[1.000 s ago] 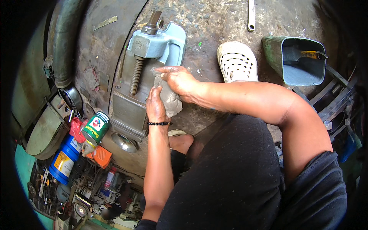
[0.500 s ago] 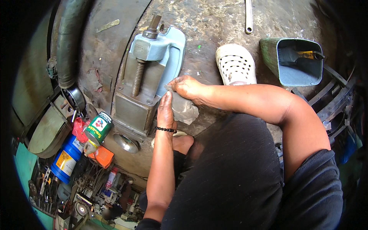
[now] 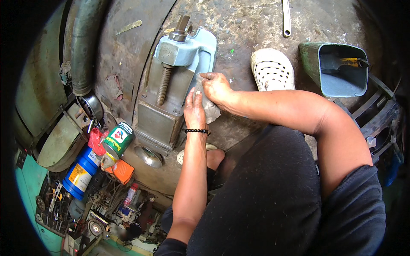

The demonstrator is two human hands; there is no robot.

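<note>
A crumpled grey rag [image 3: 210, 112] is bunched between my two hands, beside a light-blue screw press or vise [image 3: 208, 47] with a threaded spindle [image 3: 164, 85]. My right hand [image 3: 218, 88] grips the upper part of the rag, fingers bent around it. Against the rag's left side lies my left hand [image 3: 195, 112], its fingers pointing up and closed on the cloth; a black bead bracelet is on that wrist. Both hands are next to the lower right edge of the blue casting. The block-shaped steel base [image 3: 156, 123] stands just left of my left hand.
A ring-end wrench [image 3: 286, 21] lies at the top. At right stands an open square container [image 3: 344, 70] with a yellow-marked tool inside. To the left are a green can [image 3: 118, 140], a blue bucket [image 3: 80, 177] and a thick pipe [image 3: 83, 51]. Cluttered tools fill the lower left.
The view has shifted, so the scene sits a little farther right. My right hand has changed its grip higher on the rag, and my left hand has turned with its fingers more spread.
</note>
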